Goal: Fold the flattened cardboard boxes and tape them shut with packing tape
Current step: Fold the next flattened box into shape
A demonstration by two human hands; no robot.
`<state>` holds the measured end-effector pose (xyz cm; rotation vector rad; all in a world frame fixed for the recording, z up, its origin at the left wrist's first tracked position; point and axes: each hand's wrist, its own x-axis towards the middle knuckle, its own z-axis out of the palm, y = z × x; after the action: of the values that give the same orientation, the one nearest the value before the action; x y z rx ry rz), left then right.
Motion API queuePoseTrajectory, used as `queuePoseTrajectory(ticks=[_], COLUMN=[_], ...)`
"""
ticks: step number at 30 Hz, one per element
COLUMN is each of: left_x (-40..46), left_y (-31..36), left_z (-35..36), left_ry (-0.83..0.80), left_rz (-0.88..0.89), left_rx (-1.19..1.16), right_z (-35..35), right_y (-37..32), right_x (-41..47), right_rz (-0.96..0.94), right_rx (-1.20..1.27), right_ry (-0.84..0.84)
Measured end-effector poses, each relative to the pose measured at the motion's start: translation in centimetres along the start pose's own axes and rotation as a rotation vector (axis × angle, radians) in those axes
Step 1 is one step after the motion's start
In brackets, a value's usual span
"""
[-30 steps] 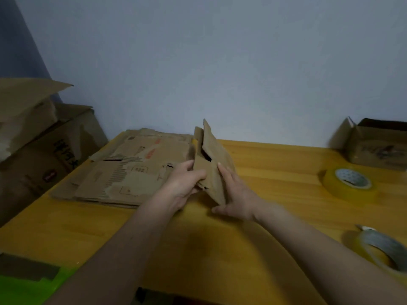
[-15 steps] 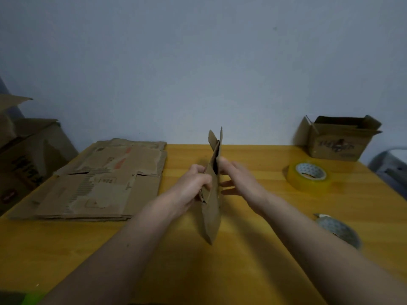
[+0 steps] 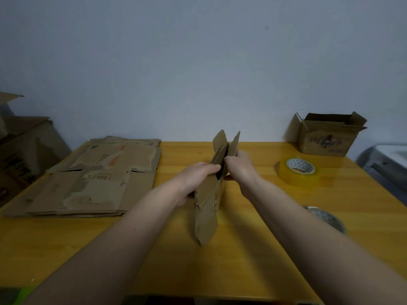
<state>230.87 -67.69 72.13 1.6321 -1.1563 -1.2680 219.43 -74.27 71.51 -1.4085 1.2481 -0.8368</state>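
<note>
Far left, off the table [image 3: 242, 271] edge: large cardboard boxes [image 3: 24, 148] are standing, partly cut off by the frame.

Left half of table: stack of flattened boxes [image 3: 92, 181] is lying flat, running from the far edge toward the near side, untouched.

Centre: a small flattened box [image 3: 209, 201] is being held upright, its bottom corner resting on or just above the table (cannot tell which). The left hand [image 3: 193, 181] is gripping the left panel, fingers curled over the top edge into the slit. The right hand [image 3: 239, 165] is gripping the right panel likewise, thumb side toward the gap. Both are holding cardboard; neither is free. Flaps are sticking up at the far end.

Judgement: the step in hand is opening the flat tube into a box. A narrow dark gap is showing between the panels. Next move probably calls for pulling the panels apart until square, then folding the bottom flaps.

Right: a yellow tape roll [image 3: 297, 171] is lying flat, near the right hand; a second roll [image 3: 328, 219] is sitting nearer, partly hidden by the right forearm. An open small box [image 3: 328, 137] is standing at the far right corner.

Room: bare tabletop is lying between stack and box, and in front of it, enough for spreading. Right elbow is passing close to the near roll; risk of a nudge.
</note>
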Motion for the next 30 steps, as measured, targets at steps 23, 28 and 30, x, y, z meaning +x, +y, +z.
queuePoseTrajectory(ticks=[23,28,30], left_x=[-0.1,0.0,0.1], left_y=[-0.4,-0.3,-0.7], left_z=[-4.5,-4.6,-4.1], left_ry=[0.33,0.298,0.285], left_rz=[-0.144,-0.153,-0.171], left_rx=[-0.537,-0.569,-0.532], right_z=[-3.0,-3.7,-3.7], right_y=[-1.6,-2.1,-1.7], right_x=[-2.7,-2.5,-2.5], right_rz=[-0.149,-0.151,-0.127], right_rx=[-0.226,-0.191,-0.197], right_ry=[-0.248,-0.217,-0.228])
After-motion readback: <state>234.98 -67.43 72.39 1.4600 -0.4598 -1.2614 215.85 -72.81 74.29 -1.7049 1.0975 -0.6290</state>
